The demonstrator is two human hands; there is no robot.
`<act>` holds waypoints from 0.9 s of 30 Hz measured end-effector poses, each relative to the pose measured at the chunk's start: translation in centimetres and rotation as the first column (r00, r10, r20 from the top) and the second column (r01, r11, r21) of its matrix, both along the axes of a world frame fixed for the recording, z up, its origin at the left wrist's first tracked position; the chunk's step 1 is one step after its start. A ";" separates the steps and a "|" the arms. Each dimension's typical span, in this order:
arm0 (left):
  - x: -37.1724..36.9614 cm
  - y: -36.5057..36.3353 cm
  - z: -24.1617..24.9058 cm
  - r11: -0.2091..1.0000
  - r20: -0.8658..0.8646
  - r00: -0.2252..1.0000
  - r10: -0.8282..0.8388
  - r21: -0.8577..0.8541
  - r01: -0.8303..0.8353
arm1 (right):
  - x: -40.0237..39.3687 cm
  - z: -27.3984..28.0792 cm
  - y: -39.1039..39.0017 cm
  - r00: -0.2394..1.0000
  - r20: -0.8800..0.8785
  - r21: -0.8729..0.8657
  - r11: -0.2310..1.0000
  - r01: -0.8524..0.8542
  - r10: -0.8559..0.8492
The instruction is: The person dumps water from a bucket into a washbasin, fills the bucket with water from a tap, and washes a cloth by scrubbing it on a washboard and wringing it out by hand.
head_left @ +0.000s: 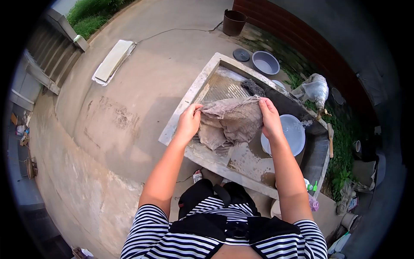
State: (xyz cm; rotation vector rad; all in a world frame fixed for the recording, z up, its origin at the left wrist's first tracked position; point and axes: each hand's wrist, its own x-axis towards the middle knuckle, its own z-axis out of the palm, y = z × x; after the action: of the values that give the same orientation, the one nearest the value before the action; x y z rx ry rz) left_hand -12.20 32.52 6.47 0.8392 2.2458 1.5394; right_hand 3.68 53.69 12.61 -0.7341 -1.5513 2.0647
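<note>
A wet, grey-brown cloth (241, 121) hangs stretched between my two hands above a concrete wash sink (172, 125). My left hand (188, 123) pinches its left upper corner, and my right hand (270, 116) grips the upper right corner. The cloth sags in folds and covers part of the ribbed washboard surface (222, 88) below. Behind it, a dark, bunched-up mesh or cloth (253, 88) lies in the sink. Near my right wrist stands a pale basin (293, 134), partly hidden by that forearm. Foam spots the wet sink floor in front.
A grey basin (265, 63), a dark round lid (241, 55) and a brown bucket (234, 22) stand beyond the sink. A wrapped tap (319, 88) rises at its right side, near a wooden-handled brush (330, 140). Green-capped bottles (308, 185) sit at the near right corner.
</note>
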 end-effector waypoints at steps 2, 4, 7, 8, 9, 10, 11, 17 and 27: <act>-0.2 -0.3 -0.2 0.997 -0.121 0.990 0.072 0.009 -0.071 | -1.1 1.0 0.1 1.000 -0.003 -0.037 0.999 -0.024 0.024; -0.6 -0.6 -0.8 0.994 -0.005 0.995 0.102 0.038 -0.101 | -2.2 2.3 -0.2 0.995 -0.026 0.019 0.995 -0.095 0.095; -1.2 -0.7 -1.3 0.986 0.303 0.948 0.094 0.102 -0.130 | -3.9 4.3 0.1 0.996 0.010 0.290 0.953 -0.090 0.091; -1.1 -0.7 -1.3 0.987 0.303 0.948 0.094 0.099 -0.129 | -4.4 5.0 0.2 0.995 0.059 0.495 0.864 -0.094 0.075; -0.8 -0.6 -0.7 0.965 0.513 0.858 0.002 0.225 -0.136 | -4.9 5.9 0.0 0.999 0.043 0.604 0.795 -0.046 0.025; -0.4 -0.6 0.4 0.925 0.681 0.723 -0.116 0.340 -0.172 | -5.2 6.9 -0.3 0.999 0.044 0.601 0.798 -0.045 0.024; -0.2 -0.5 1.7 0.922 0.793 0.572 -0.210 0.355 -0.153 | -5.5 8.0 -0.6 1.000 0.002 0.675 0.738 0.008 -0.013; -1.4 1.3 -3.0 0.945 0.711 0.703 0.023 0.213 -0.247 | -5.2 5.4 -2.7 0.967 0.045 0.645 0.732 -0.219 0.250; 4.9 4.9 -6.4 0.867 -0.398 0.917 -0.026 -0.465 -0.177 | 8.8 -11.8 12.3 0.925 0.367 0.156 0.987 0.037 -0.093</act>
State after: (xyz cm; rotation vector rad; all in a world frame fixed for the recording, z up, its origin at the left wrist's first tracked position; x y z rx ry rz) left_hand -7.26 37.38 0.06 0.9656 2.8095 0.7822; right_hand 12.51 65.95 0.80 -1.1585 -1.8284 1.8115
